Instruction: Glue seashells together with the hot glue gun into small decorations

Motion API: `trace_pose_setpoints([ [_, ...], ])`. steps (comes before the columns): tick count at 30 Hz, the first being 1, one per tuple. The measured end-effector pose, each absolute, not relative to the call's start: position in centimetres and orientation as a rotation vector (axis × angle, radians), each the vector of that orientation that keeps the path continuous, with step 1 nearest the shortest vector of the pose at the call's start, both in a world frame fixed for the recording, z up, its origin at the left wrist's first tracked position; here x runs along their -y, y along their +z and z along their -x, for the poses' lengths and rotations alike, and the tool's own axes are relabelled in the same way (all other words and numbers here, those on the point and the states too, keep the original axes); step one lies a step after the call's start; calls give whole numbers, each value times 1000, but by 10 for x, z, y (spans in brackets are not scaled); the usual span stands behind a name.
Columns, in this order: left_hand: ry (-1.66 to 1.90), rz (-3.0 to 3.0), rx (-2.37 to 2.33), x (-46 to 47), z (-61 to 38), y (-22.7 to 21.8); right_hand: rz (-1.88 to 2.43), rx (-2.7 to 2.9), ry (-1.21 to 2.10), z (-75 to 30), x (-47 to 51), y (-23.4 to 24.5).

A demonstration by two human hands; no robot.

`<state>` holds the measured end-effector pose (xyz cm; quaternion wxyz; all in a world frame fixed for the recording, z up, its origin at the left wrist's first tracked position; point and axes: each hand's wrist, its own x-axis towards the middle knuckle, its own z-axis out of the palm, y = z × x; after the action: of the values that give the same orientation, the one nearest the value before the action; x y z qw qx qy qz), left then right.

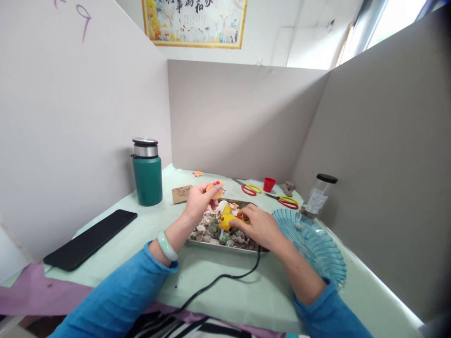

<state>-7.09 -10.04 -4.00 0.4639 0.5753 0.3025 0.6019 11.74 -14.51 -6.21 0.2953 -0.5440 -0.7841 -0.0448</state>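
Observation:
Raised above the far left part of a metal tray (225, 247), my left hand (200, 201) pinches an orange shell piece (215, 190) with some red on it. A yellow glue gun (226, 218) is in my right hand (259, 225), whose fingers close round its handle over the tray. The gun's black cord (218, 278) runs down across the table toward me. Shells and pebbles (202, 233) fill the tray, along with several small green succulent-like pieces (224, 238).
To the left stand a green bottle (147, 180) and a long black case (91, 238). Behind the tray lie a brown card (181, 194), scissors (249, 189), more scissors (287, 202) and a red cup (269, 184). At right are a blue glass plate (317, 246) and a lidded jar (319, 197).

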Motion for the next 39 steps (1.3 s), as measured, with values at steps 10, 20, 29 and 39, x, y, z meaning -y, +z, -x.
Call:
trace_pose_setpoints([
  [10,1300,-1533,-695,118,58,-41,1054,1784,-121,-101,153,-62],
  [20,1230,-1594,-697,119,55,-43,1020,1737,-142,-100,152,-65],
  [29,1215,-1616,-725,120,55,-45,1083,1694,24,-102,155,-59],
  [39,1222,-1665,-741,119,55,-46,1113,1626,357,-104,153,-55],
])
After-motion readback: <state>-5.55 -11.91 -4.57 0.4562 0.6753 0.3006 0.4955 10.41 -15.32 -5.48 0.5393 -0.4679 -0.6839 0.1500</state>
